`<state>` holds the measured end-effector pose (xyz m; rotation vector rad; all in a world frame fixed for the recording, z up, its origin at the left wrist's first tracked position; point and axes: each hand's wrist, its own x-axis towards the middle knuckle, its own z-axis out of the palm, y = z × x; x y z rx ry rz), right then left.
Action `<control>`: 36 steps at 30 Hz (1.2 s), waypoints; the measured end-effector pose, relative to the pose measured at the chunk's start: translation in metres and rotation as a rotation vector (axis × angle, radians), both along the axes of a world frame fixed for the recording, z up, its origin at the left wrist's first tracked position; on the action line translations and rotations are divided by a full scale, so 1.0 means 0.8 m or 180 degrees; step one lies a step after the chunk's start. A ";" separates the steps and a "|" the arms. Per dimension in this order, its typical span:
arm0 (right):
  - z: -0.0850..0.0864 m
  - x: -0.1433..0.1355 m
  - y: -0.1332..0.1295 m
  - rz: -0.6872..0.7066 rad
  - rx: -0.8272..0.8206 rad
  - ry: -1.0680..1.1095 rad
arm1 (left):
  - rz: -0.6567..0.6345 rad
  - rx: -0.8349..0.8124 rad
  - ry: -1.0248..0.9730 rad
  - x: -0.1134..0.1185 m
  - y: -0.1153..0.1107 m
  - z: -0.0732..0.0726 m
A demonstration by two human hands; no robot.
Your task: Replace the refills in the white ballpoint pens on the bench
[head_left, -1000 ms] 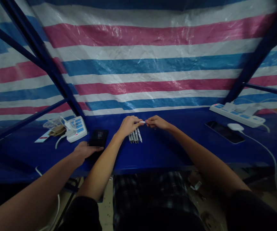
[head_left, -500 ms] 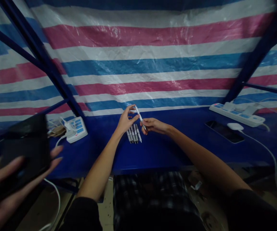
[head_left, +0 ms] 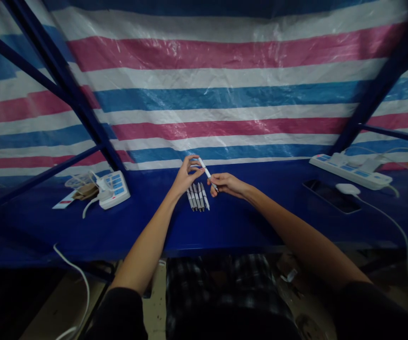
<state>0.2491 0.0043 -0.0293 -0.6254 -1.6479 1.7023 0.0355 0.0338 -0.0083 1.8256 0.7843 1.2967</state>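
A person's bare hands meet over a blue table (head_left: 246,222), holding a slim white pen (head_left: 205,169) between them, just above the tabletop. The pen slants, its white end up and toward the left hand (head_left: 185,178), its silvery tip down and toward the right hand (head_left: 228,184).

The left hand is curved, its grip narrow: fingertips are at the pen's upper end and the thumb is against its side. The right hand pinches the lower part between thumb and fingers, the silvery tip poking out.

Just below the hands, a row of pens (head_left: 198,198) lies side by side on the table, about five, white and gray. Most have dark ends pointing toward the person; the rightmost has a white one.

To the left sits a white power strip (head_left: 119,185) with plugs and cables, beside a brown item (head_left: 86,191) and a pale card (head_left: 63,201). To the right, a dark phone (head_left: 326,196) lies flat next to a white charger (head_left: 347,189), with a longer strip (head_left: 352,171) behind them. A red, white and blue striped sheet (head_left: 218,54) hangs behind, between slanting blue posts (head_left: 69,89).
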 end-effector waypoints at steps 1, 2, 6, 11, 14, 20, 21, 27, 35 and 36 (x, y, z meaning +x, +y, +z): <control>0.001 -0.001 0.000 -0.0017 0.0009 0.0018 | -0.0015 -0.0064 -0.0057 0.001 -0.001 0.001; 0.001 -0.002 -0.001 -0.0016 0.0024 0.0015 | -0.0039 -0.0137 -0.0103 0.001 -0.003 0.002; 0.002 -0.006 -0.005 0.0040 0.0076 0.0016 | -0.0204 -0.0451 -0.0221 0.008 -0.012 0.002; 0.009 -0.013 -0.009 0.0061 0.0049 0.0273 | -0.0350 -0.0623 -0.0499 0.017 -0.021 0.012; 0.010 -0.014 -0.007 0.0119 -0.0020 0.0029 | 0.0044 -0.0769 -0.0588 0.006 -0.019 0.024; 0.002 -0.003 0.010 -0.1095 0.0949 -0.1202 | 0.1423 -0.1545 0.0930 -0.052 -0.018 0.025; 0.001 -0.002 0.011 -0.1270 0.1196 -0.1455 | 0.1499 -0.1659 0.1242 -0.058 -0.020 0.020; -0.001 -0.010 0.006 -0.1387 0.1846 -0.2653 | 0.1446 -0.1898 0.1975 -0.047 -0.031 -0.008; 0.003 0.013 0.011 -0.1206 0.1798 -0.3234 | 0.0899 -0.1626 0.2349 0.011 -0.030 -0.011; 0.005 0.021 0.012 -0.1152 0.1748 -0.3301 | 0.0867 -0.1675 0.2402 0.020 -0.031 -0.009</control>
